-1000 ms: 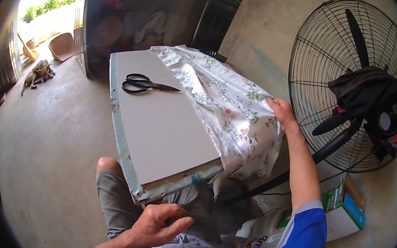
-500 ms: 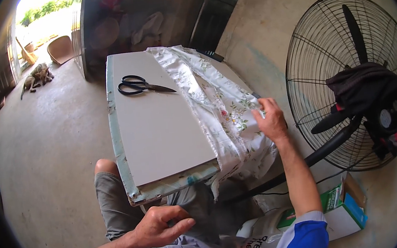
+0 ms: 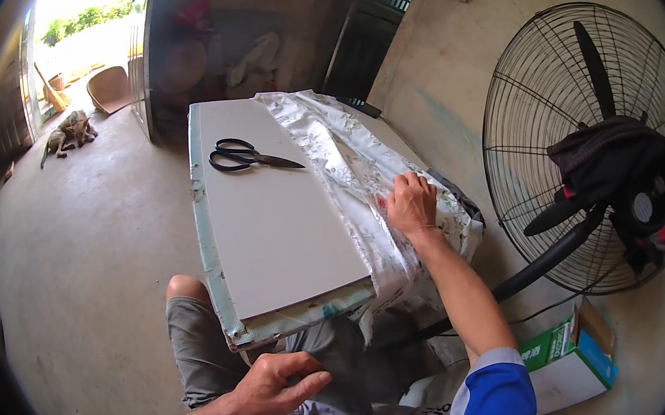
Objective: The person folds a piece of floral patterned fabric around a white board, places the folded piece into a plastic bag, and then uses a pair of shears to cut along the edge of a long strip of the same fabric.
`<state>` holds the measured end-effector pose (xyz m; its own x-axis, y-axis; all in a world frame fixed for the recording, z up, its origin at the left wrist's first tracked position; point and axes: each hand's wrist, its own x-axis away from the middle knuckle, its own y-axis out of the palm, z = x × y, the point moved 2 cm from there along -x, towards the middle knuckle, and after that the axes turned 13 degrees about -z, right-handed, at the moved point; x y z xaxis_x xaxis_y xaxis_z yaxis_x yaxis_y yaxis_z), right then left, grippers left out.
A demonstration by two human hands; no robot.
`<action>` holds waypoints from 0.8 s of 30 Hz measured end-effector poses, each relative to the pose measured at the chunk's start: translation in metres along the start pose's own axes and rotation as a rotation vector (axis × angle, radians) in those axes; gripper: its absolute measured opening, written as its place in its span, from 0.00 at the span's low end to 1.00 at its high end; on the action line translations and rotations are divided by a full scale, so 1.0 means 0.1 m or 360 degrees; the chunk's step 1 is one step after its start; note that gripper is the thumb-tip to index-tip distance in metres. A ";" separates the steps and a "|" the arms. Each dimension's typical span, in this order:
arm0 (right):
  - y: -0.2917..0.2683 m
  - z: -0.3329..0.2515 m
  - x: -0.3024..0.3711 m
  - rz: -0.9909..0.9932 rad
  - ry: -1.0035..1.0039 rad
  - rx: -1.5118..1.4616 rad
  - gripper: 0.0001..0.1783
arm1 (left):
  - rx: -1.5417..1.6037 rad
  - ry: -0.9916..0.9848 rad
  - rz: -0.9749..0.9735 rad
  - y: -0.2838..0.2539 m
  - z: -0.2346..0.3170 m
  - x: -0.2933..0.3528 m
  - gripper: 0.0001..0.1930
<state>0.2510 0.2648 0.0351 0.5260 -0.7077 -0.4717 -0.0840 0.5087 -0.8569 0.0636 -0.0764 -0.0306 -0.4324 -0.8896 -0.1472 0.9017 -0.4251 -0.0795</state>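
Observation:
A white cloth with flowers and leaves (image 3: 357, 169) lies in folds along the right side of the table, its frayed edge hanging over the near end. My right hand (image 3: 412, 204) is on top of it, fingers curled down into the fabric; the fingertips are hidden. Over my lap, short of the table's near edge, my left hand (image 3: 277, 385) hovers with loosely bent fingers, thumb apart, holding nothing. Black-handled scissors (image 3: 252, 157) rest on the pale board (image 3: 284, 244), blades pointing right toward the cloth.
The table's worn light-green border (image 3: 205, 220) shows at left and front. At right stands a large black fan (image 3: 591, 150) with dark cloth over its hub. Below it is a green and white carton (image 3: 567, 361). A dog (image 3: 69, 135) lies by the doorway, near a brown chair (image 3: 109, 89).
My right hand has moved left from the cloth's right edge onto its middle, and its fingers have curled in. Dark material now shows at the table's right edge. My left hand stays in place.

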 end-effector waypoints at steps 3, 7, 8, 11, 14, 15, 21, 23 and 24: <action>-0.03 0.11 -0.16 0.0093 0.0018 -0.0131 0.08 | 0.0035 -0.0011 0.0018 -0.02 -0.06 0.01 0.11; -0.30 0.17 -0.35 0.0106 -0.0086 -0.0467 0.12 | -0.0064 -0.0071 0.0025 -0.05 0.06 -0.02 0.10; -0.38 0.12 -0.37 0.0106 -0.0089 -0.0470 0.12 | -0.0078 -0.0058 0.0019 -0.06 0.07 -0.04 0.11; -0.56 0.01 -0.43 -0.0056 -0.0015 -0.1255 0.12 | -0.0088 0.0001 0.0033 -0.13 0.14 -0.19 0.10; -0.61 -0.12 -0.47 -0.0299 0.0075 -0.1616 0.12 | -0.0020 0.0133 0.0118 -0.26 0.26 -0.53 0.13; -0.60 -0.21 -0.47 -0.0441 0.0153 -0.1908 0.13 | 0.0066 0.0144 0.0154 -0.34 0.29 -0.65 0.17; -0.83 -0.75 -0.38 -0.0819 -0.0156 -0.2060 0.16 | 0.0270 0.0103 0.0313 -0.86 0.38 -1.51 0.39; -0.99 -0.86 -0.27 -0.1116 -0.0362 -0.2111 0.19 | 0.0586 0.0074 0.0238 -0.93 0.32 -1.62 0.32; -1.02 -0.88 -0.22 -0.1231 -0.0451 -0.2126 0.19 | 0.0581 0.0069 0.0243 -0.94 0.21 -1.65 0.32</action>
<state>0.1731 0.1854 0.1148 0.9171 -0.3917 0.0737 -0.3080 -0.8139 -0.4927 0.0502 0.1070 0.0223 -0.2861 -0.9426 -0.1720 0.8959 -0.3268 0.3011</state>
